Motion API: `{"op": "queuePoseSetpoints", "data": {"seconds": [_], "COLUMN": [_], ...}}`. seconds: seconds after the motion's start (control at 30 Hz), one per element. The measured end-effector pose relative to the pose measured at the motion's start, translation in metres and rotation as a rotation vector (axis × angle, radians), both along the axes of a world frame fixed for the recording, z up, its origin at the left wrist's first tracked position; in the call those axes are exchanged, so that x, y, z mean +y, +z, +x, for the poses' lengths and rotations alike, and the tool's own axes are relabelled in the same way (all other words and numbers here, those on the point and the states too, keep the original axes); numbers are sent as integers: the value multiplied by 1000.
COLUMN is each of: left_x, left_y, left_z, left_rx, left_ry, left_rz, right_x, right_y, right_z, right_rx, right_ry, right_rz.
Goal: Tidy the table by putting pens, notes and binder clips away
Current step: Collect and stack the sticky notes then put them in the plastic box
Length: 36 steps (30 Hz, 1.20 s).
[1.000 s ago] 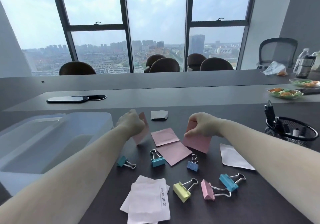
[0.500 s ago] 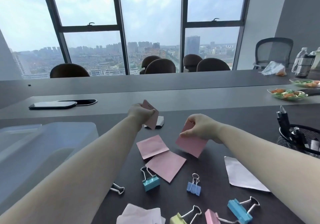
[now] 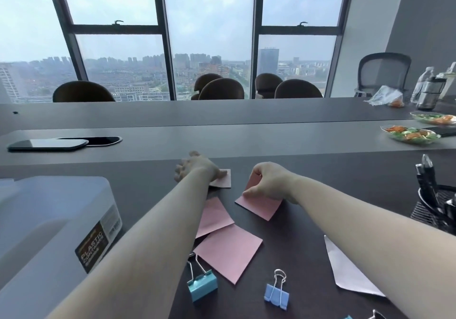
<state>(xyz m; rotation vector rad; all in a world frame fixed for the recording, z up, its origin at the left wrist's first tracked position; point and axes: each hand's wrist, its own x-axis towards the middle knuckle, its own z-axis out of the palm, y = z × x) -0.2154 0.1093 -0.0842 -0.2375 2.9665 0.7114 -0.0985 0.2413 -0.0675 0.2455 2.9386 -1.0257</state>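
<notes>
You are at a dark worktop [image 3: 308, 232] in a meeting room, with tall windows and a hazy city beyond the far chairs. Your right hand [image 3: 269, 180] sits near the middle of it, fingers [image 3: 249, 191] pinching a pink note [image 3: 261, 207] by its upper edge, thumb pressed on the near side; the note hangs tilted with its lower corner touching or just above the worktop, and you cannot tell which. Your left hand [image 3: 197, 168] reaches further out, just left of the right one, and rests on another pink note [image 3: 223, 179] lying flat; its fingers point away from you and look loosely spread, but whether they grip that note you cannot tell. Nearer to you, two more pink notes [image 3: 229, 252] lie overlapping, partly under your left forearm. Below them stand a teal binder clip [image 3: 202, 285] and a blue binder clip [image 3: 276, 294], apart from each other. A white sheet [image 3: 350, 274] lies flat under your right forearm. On your left stands a clear plastic container [image 3: 49, 220] with a dark label. At the right edge, a black mesh holder [image 3: 429, 212] carries pens [image 3: 428, 178]. Further off lie a phone [image 3: 47, 144], salad bowls [image 3: 412, 134] and bottles [image 3: 429, 91].
</notes>
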Motion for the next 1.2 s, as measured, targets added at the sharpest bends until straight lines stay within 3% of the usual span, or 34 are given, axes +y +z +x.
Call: {"op": "queuePoseSetpoints", "data": {"seconds": [0.13,0.33,0.6,0.77,1.03,1.2], "left_x": [-3,-4,-24,-50,-90,-119], "left_y": [-1,-2,7,19,54,53], "left_z": [-5,4,25,50,103,123], "left_rx": [-45,102,-12,21,257,250], "left_ry": [0,-7,38,41,-83,9], "left_rz": [16,223,1083,1093,1056,1021], "right_x": [-3,-6,-2,0,-16,-37], "right_y": [0,1,1,13,36,40], "right_z": [-3,-3,10,32,67,82], "right_rx": [2,13,49,48,35,-3], "right_ry": [12,8,-56,-79,-114,-116], "right_rz": [22,53,-76,-212,-417,-440]}}
